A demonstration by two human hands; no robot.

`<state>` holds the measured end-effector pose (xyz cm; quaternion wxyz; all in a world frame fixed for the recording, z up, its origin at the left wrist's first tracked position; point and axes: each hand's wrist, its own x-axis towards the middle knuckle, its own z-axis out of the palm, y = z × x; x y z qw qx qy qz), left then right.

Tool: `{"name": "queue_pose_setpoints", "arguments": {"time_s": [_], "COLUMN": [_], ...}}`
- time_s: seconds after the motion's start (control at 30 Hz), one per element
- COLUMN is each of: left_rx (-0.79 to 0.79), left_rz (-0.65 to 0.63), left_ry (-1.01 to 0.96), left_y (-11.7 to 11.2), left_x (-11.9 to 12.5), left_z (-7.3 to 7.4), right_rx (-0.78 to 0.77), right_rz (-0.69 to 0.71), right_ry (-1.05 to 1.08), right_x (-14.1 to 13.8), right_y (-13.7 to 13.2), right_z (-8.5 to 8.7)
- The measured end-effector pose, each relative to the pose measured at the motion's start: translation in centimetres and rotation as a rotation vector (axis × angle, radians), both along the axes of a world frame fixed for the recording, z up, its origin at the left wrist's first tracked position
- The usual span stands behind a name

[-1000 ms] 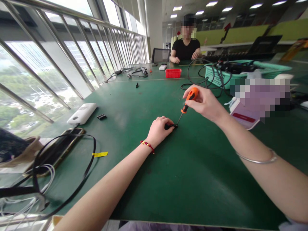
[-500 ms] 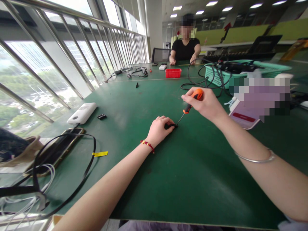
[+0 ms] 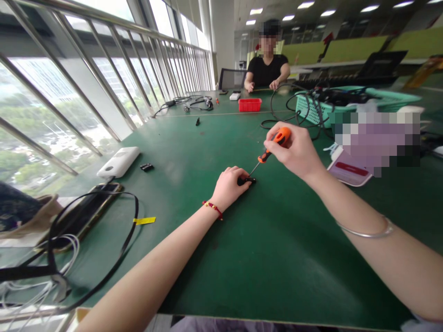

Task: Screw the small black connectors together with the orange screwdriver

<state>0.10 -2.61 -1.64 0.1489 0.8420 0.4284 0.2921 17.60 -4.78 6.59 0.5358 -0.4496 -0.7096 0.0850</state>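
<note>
My left hand (image 3: pixel 230 185) rests on the green table, its thumb and fingers closed on a small black part (image 3: pixel 249 180) whose exact kind I cannot make out. My right hand (image 3: pixel 294 150) grips a screwdriver (image 3: pixel 274 144) by its orange and black handle. The screwdriver slants down to the left, and its metal tip is at the black part beside my left fingertips. Whether the tip sits in a screw is too small to tell. Another small black piece (image 3: pixel 146 167) lies on the table to the left.
A white power bank (image 3: pixel 118 162), a phone (image 3: pixel 85 213) and looped cables are at the left. Further off stand a red bin (image 3: pixel 250 105) and a teal basket (image 3: pixel 313 110) with black cables. A phone with a lilac screen (image 3: pixel 349 168) lies right. A person (image 3: pixel 267 71) sits opposite.
The screwdriver's tip has shifted slightly left along the black part, and my right hand has turned a little on the handle. My left hand stays in place. The person opposite has moved their hands.
</note>
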Motion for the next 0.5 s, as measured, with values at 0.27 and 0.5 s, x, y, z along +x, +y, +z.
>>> {"name": "queue_pose_setpoints", "arguments": {"time_s": [0.27, 0.5], "left_rx": [-0.003, -0.005], "left_rz": [0.003, -0.006], "left_ry": [0.01, 0.004], "left_y": [-0.01, -0.07], "left_x": [0.0, -0.01], "left_z": [0.16, 0.2], "right_rx": [-0.063, -0.081], "right_rz": [0.011, -0.013], "right_ry": [-0.037, -0.073], "right_x": [-0.54, -0.53], "right_y": [-0.17, -0.28], "right_z": [-0.34, -0.07]}}
